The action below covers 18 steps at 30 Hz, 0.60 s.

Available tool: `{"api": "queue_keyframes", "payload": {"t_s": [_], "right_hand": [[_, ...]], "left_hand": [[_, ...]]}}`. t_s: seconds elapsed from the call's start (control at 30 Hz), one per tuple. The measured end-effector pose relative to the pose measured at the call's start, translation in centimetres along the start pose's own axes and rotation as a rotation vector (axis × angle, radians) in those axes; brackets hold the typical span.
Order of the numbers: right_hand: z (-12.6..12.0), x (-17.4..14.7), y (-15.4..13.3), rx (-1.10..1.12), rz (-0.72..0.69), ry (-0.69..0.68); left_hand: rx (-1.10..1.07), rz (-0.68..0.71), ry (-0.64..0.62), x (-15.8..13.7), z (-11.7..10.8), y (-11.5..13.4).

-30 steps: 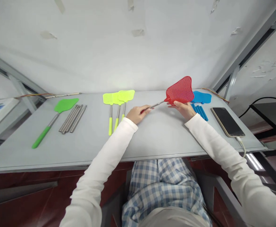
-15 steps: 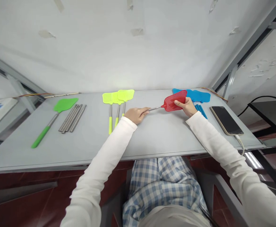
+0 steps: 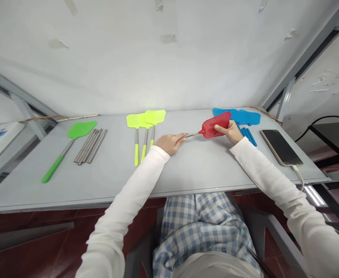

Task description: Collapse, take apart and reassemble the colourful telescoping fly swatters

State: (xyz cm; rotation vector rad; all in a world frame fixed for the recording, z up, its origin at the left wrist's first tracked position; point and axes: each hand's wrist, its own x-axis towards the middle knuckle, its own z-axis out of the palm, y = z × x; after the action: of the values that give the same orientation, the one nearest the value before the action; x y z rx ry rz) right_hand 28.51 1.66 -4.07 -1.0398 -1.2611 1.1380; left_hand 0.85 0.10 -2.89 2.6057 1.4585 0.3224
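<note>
A red fly swatter [image 3: 211, 128] is held level above the middle of the table between both hands. My left hand [image 3: 171, 143] is closed around its thin metal shaft, and the handle end is hidden by the fingers. My right hand [image 3: 230, 132] pinches the perforated red head, thumb on top. Three yellow fly swatters [image 3: 136, 121] lie fanned out left of my left hand, their heads overlapping. Blue swatter heads [image 3: 244, 117] lie stacked behind my right hand. Beside that hand are several blue handles [image 3: 249, 136], partly covered by it.
A green fly swatter [image 3: 82, 129] lies at the left, beside several metal tubes [image 3: 92, 146]. A phone [image 3: 281, 147] with a white cable rests at the right on the grey table [image 3: 99, 187]. Behind stands a white wall [image 3: 114, 69]; metal frame posts flank both sides.
Both hands keep the same hold on the red fly swatter. The whole view has shifted slightly; nothing on the table has visibly been moved.
</note>
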Motion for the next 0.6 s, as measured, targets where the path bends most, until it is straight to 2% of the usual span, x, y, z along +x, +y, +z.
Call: {"api": "queue_keyframes", "payload": {"t_s": [0.17, 0.23, 0.3, 0.37, 0.43, 0.53, 0.6], "right_hand": [[-0.2, 0.1, -0.4, -0.033, -0.024, -0.043], [-0.5, 0.5, -0.8, -0.041, -0.107, -0.019], [-1.1, 1.1, -0.9, -0.033, -0.211, 0.065], [-1.8, 1.6, -0.7, -0.033, -0.253, 0.173], [-2.5, 2.1, -0.1, -0.065, -0.229, 0.242], [-3.1, 2.5, 1.1, -0.174, -0.207, 0.244], [-3.2, 2.6, 1.8, -0.278, -0.226, 0.212]], "left_hand": [[-0.081, -0.024, 0.037, -0.1, -0.6, 0.3], [-0.175, -0.055, 0.078, -0.1, -1.0, 0.6], [-0.323, -0.108, 0.133, 0.0, -1.0, 0.8], [-0.540, -0.191, 0.189, 0.1, -0.7, 1.0], [-0.792, -0.324, 0.233, 0.2, -0.1, 1.0], [-1.069, -0.551, 0.251, 0.5, 1.0, 0.7], [-1.120, -0.636, 0.260, 0.5, 1.6, 0.4]]}}
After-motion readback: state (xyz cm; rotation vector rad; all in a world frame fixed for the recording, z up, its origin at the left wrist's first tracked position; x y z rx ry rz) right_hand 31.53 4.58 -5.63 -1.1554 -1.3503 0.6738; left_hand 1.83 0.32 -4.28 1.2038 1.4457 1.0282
